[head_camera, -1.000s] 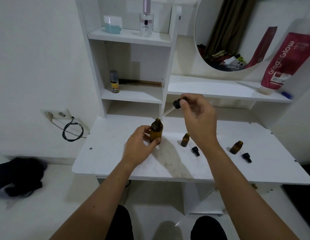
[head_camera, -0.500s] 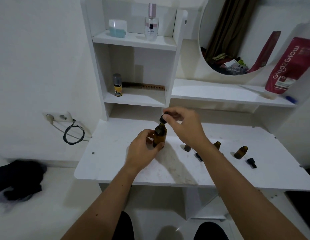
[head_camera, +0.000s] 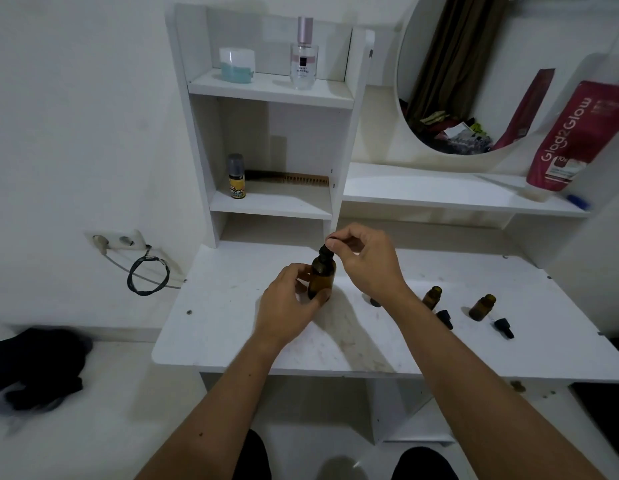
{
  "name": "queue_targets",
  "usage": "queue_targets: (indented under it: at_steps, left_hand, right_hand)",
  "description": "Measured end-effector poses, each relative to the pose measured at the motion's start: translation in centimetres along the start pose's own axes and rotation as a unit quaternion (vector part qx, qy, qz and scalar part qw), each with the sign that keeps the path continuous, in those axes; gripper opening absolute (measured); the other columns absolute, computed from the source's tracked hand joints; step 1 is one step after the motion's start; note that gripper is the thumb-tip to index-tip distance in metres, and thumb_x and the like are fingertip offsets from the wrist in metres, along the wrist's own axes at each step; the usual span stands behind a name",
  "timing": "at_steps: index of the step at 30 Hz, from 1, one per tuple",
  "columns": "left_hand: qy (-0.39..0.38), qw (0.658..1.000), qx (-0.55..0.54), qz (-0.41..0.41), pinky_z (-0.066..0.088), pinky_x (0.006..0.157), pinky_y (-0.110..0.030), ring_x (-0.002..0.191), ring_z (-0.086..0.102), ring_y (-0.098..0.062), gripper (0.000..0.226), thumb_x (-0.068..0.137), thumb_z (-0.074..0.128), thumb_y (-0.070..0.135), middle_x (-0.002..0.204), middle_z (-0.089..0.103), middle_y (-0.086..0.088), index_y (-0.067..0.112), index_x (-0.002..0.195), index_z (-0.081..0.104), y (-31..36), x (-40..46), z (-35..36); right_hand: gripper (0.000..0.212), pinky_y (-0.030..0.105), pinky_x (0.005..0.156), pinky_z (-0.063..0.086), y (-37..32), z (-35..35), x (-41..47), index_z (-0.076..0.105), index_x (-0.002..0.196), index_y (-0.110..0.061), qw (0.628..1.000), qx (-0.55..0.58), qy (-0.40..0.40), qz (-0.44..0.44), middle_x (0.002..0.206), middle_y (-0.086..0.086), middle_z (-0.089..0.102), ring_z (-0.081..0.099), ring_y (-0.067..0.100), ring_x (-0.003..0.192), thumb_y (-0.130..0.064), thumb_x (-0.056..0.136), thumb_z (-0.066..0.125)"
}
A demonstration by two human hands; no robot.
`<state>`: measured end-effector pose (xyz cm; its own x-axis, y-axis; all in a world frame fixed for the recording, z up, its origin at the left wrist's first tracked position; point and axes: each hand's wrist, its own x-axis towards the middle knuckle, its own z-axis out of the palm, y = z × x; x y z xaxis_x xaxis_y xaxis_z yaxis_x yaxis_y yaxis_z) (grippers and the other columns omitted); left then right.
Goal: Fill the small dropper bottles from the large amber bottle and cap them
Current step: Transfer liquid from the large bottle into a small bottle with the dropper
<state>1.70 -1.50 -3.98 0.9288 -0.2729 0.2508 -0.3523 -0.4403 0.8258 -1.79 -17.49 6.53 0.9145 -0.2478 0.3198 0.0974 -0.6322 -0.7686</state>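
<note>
Head view showed that the dropper cap [head_camera: 330, 245], lifted clear with its glass tube a second earlier, had come back down onto the neck of the large amber bottle [head_camera: 321, 277]. Our right hand [head_camera: 365, 261] pinched its black bulb from above; our left hand [head_camera: 287, 306] wrapped the bottle's body, standing it on the table [head_camera: 231, 323]. We judged this a return to draw more liquid, or a closing of the bottle. Right of our right-hand fingers [head_camera: 339, 249], two small dropper bottles [head_camera: 432, 296] [head_camera: 481, 307] stood open, their caps [head_camera: 444, 318] [head_camera: 504, 327] lying just beside them. Our right wrist hid most of another small dark thing [head_camera: 374, 302]. We could not tell any bottle's fill level.
</note>
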Motion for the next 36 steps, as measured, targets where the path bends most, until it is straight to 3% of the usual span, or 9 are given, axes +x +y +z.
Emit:
queue_targets:
  at_steps: [7,16,21,25,29,32,36]
  left_hand:
    - [-0.002,1.000,0.003,-0.010,0.057,0.086,-0.028,0.096,0.065,-0.008,0.046,0.083,0.076,0.056,0.115,0.066,0.016,0.033,0.119,0.058,0.5,-0.2,-0.3]
    - [0.045,0.995,-0.073,-0.056,0.055,0.084,-0.021,0.097,0.064,-0.006,0.063,0.078,0.087,0.043,0.109,0.065,0.013,0.025,0.129,0.056,1.1,-1.7,-0.4]
    - [0.086,0.989,-0.106,-0.050,0.054,0.077,-0.017,0.089,0.065,-0.007,0.039,0.083,0.085,0.032,0.100,0.066,0.013,0.026,0.113,0.061,2.5,-4.8,1.3]
    - [0.031,0.993,-0.108,-0.018,0.052,0.079,-0.010,0.092,0.064,0.001,0.028,0.086,0.083,0.028,0.100,0.068,0.015,0.027,0.108,0.066,3.7,-5.4,3.9]
    - [-0.009,0.995,-0.102,-0.011,0.054,0.087,-0.013,0.104,0.064,-0.002,0.040,0.087,0.082,0.030,0.114,0.066,0.015,0.026,0.122,0.064,5.0,-4.2,6.4]
    - [-0.012,0.997,-0.081,-0.010,0.053,0.094,-0.018,0.110,0.061,-0.004,0.050,0.087,0.081,0.034,0.124,0.061,0.014,0.026,0.131,0.058,5.7,-3.0,8.1]
    - [-0.007,0.998,-0.065,-0.002,0.055,0.094,-0.025,0.108,0.061,-0.005,0.054,0.085,0.082,0.038,0.124,0.063,0.011,0.024,0.132,0.058,6.0,-1.6,9.2]
  right_hand:
    - [0.013,0.007,0.082,0.053,-0.6,-0.6,-0.3,0.080,0.109,-0.017,0.999,0.038,0.000,-0.015,0.098,-0.009,0.079,0.073,0.002,0.092,-0.021,0.098,0.076]
    - [0.014,0.019,0.094,0.057,-3.3,-4.4,-0.6,0.078,0.111,-0.015,0.985,0.142,0.080,-0.062,0.101,-0.010,0.080,0.075,0.005,0.099,-0.017,0.098,0.075]
    - [0.014,0.019,0.096,0.056,-2.4,-6.8,-1.9,0.077,0.111,-0.019,0.979,0.159,0.107,-0.064,0.104,-0.010,0.079,0.074,0.004,0.101,-0.016,0.098,0.075]
    - [0.014,0.020,0.096,0.058,0.1,-8.6,-3.0,0.078,0.110,-0.024,0.979,0.154,0.129,-0.037,0.103,-0.012,0.079,0.075,0.004,0.100,-0.017,0.097,0.076]
    - [0.014,0.026,0.095,0.059,2.9,-9.9,-3.9,0.078,0.110,-0.024,0.980,0.129,0.154,0.001,0.100,-0.012,0.080,0.076,0.004,0.099,-0.022,0.097,0.077]
    - [0.013,0.023,0.093,0.058,4.4,-10.4,-4.3,0.078,0.110,-0.024,0.980,0.109,0.165,0.013,0.098,-0.014,0.080,0.075,0.002,0.097,-0.021,0.097,0.077]
    - [0.015,0.018,0.091,0.058,5.5,-10.3,-4.2,0.079,0.112,-0.020,0.981,0.098,0.164,0.022,0.098,-0.012,0.080,0.075,0.002,0.095,-0.021,0.097,0.077]
